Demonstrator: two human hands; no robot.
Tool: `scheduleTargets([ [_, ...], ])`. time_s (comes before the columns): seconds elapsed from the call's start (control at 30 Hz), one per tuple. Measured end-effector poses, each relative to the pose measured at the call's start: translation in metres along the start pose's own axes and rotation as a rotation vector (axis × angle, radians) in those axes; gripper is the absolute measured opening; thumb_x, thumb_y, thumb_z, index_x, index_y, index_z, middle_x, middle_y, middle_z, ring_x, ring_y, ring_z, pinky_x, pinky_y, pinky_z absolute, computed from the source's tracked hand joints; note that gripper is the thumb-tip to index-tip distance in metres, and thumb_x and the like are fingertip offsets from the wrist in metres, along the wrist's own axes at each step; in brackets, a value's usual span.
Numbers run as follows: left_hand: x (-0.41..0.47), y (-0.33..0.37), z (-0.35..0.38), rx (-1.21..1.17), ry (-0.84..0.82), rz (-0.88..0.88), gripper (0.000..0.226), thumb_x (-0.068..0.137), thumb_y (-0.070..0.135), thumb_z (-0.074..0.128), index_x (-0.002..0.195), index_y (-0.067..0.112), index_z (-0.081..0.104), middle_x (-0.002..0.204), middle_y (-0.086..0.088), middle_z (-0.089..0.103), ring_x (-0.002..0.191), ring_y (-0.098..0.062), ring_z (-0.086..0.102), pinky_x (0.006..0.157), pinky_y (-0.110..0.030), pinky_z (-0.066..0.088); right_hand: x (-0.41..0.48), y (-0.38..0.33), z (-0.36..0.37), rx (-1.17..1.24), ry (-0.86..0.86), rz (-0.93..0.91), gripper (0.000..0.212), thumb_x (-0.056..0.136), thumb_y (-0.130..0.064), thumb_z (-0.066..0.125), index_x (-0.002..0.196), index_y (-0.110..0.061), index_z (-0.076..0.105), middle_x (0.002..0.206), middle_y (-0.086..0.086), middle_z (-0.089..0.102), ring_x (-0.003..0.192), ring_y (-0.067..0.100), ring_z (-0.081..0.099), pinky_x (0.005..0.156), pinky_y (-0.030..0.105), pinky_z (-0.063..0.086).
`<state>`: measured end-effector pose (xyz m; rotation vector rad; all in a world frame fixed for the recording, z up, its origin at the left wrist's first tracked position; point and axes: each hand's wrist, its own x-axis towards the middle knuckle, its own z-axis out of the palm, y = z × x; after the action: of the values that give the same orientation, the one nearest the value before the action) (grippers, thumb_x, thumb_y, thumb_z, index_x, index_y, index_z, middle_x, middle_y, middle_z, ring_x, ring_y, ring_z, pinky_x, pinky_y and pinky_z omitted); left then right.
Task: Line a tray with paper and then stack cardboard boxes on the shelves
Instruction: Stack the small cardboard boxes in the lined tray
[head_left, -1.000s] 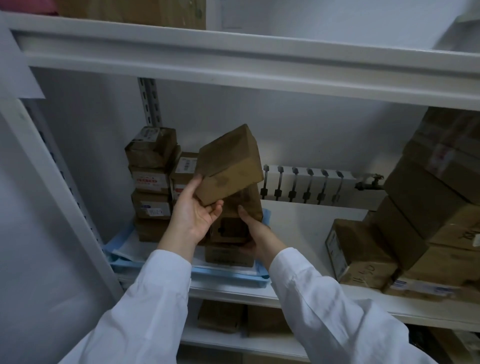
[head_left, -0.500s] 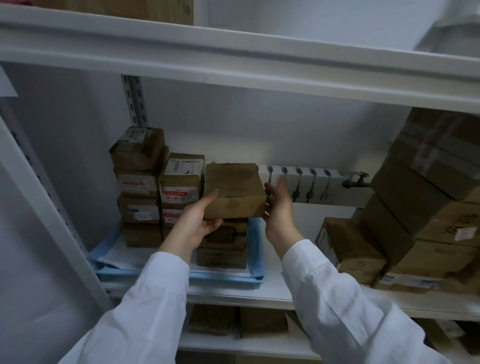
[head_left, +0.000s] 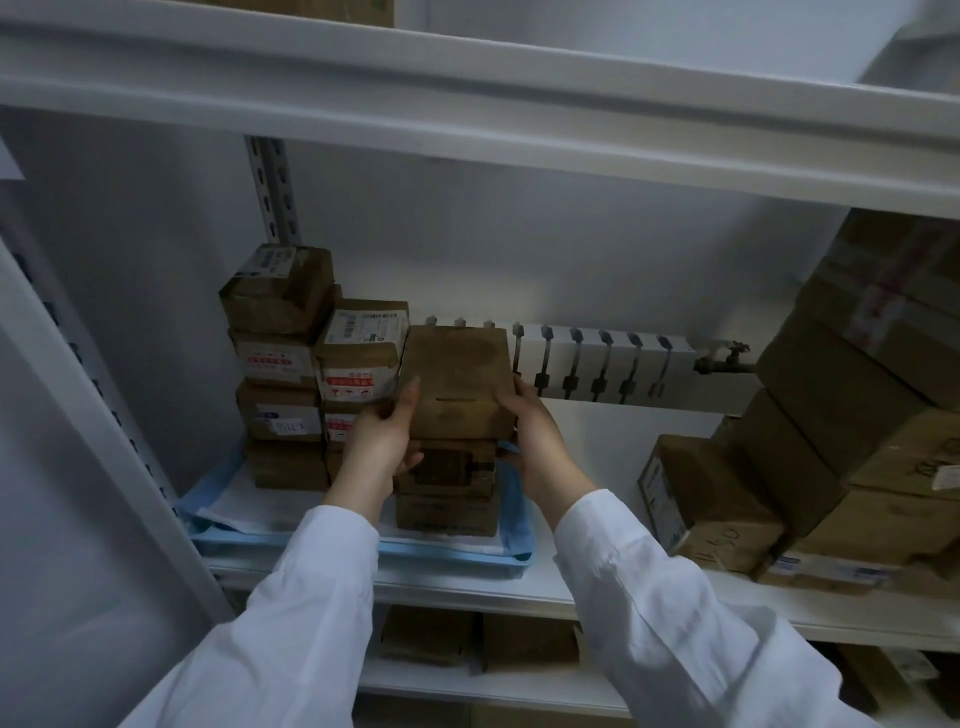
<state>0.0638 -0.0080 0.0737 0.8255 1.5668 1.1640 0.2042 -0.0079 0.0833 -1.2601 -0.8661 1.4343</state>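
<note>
Both hands clasp a plain brown cardboard box (head_left: 454, 382): the left hand (head_left: 382, 441) on its left side, the right hand (head_left: 540, 441) on its right. It sits atop the rightmost stack in the paper-lined, light blue tray (head_left: 447, 553) on the white shelf (head_left: 597, 597).

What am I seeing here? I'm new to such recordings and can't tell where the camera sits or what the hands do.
No machine: a person in white sleeves works bare-handed. The picture comes from a camera on their head, looking down. The left hand and right hand grip a brown box by its sides, atop a stack of boxes. That stack stands in a blue tray lined with white paper, on a white shelf. Labelled stacks stand beside it on the left; larger boxes sit on the right.
</note>
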Motion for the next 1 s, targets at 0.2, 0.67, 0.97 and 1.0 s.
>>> scheduleTargets([
  [0.2, -0.006, 0.000, 0.005, -0.114, 0.032, 0.042, 0.051, 0.090, 0.047, 0.052, 0.126, 0.011, 0.048, 0.129, -0.011, 0.053, 0.115, -0.030, 0.054, 0.094, -0.037, 0.050, -0.006, -0.002, 0.001, -0.060, -0.031, 0.034, 0.053, 0.098, -0.035, 0.045, 0.147, -0.024, 0.028, 0.146, 0.009, 0.041, 0.131, 0.033, 0.042, 0.103, 0.044, 0.041],
  [0.67, -0.046, -0.001, 0.044, -0.004, 0.427, 0.464, 0.040, 0.088, 0.016, 0.058, 0.125, 0.009, 0.045, 0.136, -0.007, 0.036, 0.128, -0.021, 0.034, 0.094, -0.026, 0.033, -0.025, -0.015, -0.026, -0.059, 0.039, 0.106, 0.039, 0.100, -0.027, 0.040, 0.131, -0.004, 0.047, 0.134, 0.020, 0.051, 0.119, 0.033, 0.052, 0.096, 0.033, 0.042],
  [0.97, -0.080, 0.003, 0.112, -0.060, 0.068, 0.744, 0.017, 0.089, 0.006, 0.054, 0.099, 0.020, 0.053, 0.101, -0.003, 0.059, 0.100, -0.018, 0.056, 0.088, -0.028, 0.046, -0.023, -0.009, -0.092, -0.085, 0.262, -0.076, 0.031, 0.097, -0.020, 0.048, 0.126, -0.009, 0.052, 0.128, 0.012, 0.055, 0.106, 0.021, 0.052, 0.087, 0.031, 0.038],
  [1.0, -0.081, 0.002, 0.119, -0.067, 0.047, 0.717, 0.017, 0.089, 0.006, 0.053, 0.099, 0.019, 0.054, 0.101, -0.002, 0.058, 0.099, -0.018, 0.056, 0.087, -0.026, 0.046, -0.021, -0.006, -0.100, -0.110, 0.295, -0.073, 0.032, 0.097, -0.020, 0.048, 0.127, -0.010, 0.051, 0.131, 0.012, 0.054, 0.110, 0.023, 0.050, 0.089, 0.031, 0.037],
])
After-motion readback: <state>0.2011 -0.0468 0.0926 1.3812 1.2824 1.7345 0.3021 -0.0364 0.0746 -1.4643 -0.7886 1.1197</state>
